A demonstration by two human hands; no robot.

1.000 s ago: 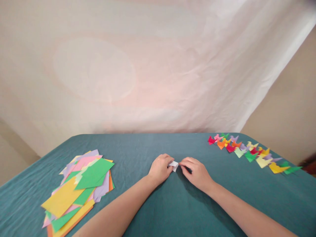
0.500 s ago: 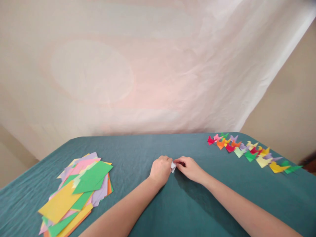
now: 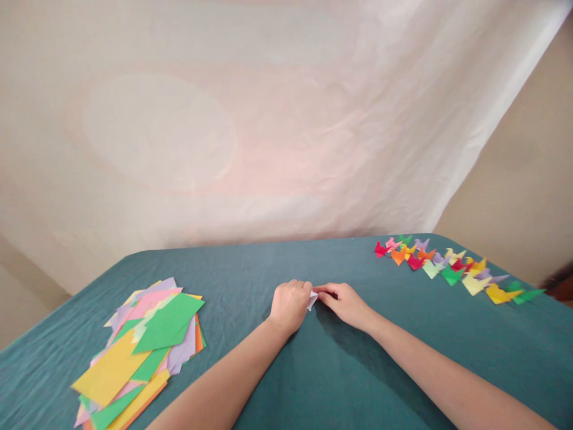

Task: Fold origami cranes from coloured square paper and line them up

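A small folded piece of white paper (image 3: 312, 300) shows between my two hands, just above the middle of the table. My left hand (image 3: 290, 306) is closed around its left side, and the fingers hide much of the paper. From the right, my right hand (image 3: 342, 303) pinches the paper's upper edge between thumb and forefinger. The exact shape of the folds is too small to make out.
Coloured paper sheets (image 3: 138, 346) lie in a loose, overlapping pile on the left of the green-covered table (image 3: 233, 269). Several folded paper birds (image 3: 452, 276) stand in rows at the far right. A pale cloth (image 3: 268, 131) hangs behind the table.
Both hands stay in nearly the same place on the white paper. The visible bit of paper has tilted slightly, and the right fingers have shifted a little left. The view has tipped slightly.
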